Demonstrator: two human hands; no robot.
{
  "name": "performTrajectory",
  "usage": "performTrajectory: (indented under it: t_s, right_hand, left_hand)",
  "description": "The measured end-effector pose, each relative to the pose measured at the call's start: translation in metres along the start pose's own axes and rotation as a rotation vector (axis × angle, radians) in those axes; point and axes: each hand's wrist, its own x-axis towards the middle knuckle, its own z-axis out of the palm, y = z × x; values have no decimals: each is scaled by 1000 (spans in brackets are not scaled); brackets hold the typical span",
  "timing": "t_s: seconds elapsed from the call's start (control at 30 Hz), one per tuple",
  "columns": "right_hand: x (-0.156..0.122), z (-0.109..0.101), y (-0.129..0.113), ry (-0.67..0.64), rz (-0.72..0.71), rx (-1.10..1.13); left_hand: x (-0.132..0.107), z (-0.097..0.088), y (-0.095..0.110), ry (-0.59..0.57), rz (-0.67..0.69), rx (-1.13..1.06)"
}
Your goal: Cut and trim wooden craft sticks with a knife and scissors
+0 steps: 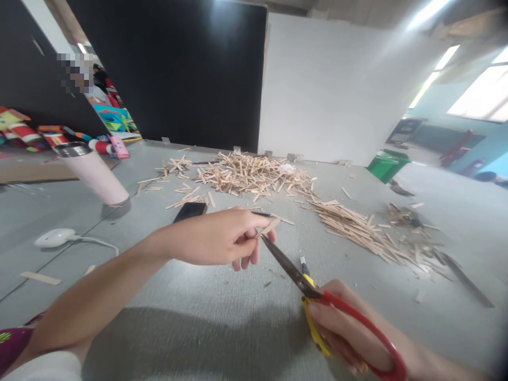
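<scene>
My left hand [222, 238] pinches a short wooden stick [270, 227] above the grey table [206, 323]. My right hand [345, 328] grips red-handled scissors [317, 291], whose dark blades point up-left and meet the stick at my left fingertips. A yellow utility knife [313, 323] lies on the table under my right hand. A large heap of wooden sticks [254, 174] lies further back, and a second spread of sticks [357, 225] lies to the right.
A pink tumbler [93, 172] stands at the left, with a white corded device [53, 238] in front of it. A black phone [190, 210] lies behind my left hand. Offcuts [408, 217] and a green bin [384, 164] are at the right.
</scene>
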Motion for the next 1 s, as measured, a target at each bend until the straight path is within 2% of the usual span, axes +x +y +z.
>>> performTrajectory:
  t_s: [0.13,0.27,0.33,0.4,0.5,0.63,0.73,0.9,1.0]
  right_hand:
    - [-1,0,-5,20,37,-48]
    - [6,2,6,-9,-32,28]
    - [11,4,13,-57,-24,187]
    - [15,6,18,-139,41,431]
    - [18,6,23,-241,97,732]
    - [22,2,30,-378,24,917]
    - [25,2,38,-401,-23,903]
    - [25,4,39,-187,-100,675]
    - [22,2,36,-138,-83,582]
  left_hand:
    - [0,0,-1,1,11,17]
    - [1,1,-4,29,44,60]
    - [3,1,-7,47,53,73]
    - [7,0,-11,44,49,32]
    - [15,-4,-19,-13,93,-149]
    - [21,-7,-26,-113,163,-355]
    - [20,-9,-27,-141,164,-382]
    - [15,-12,-27,-111,153,-344]
    - [13,-13,-25,-102,128,-316]
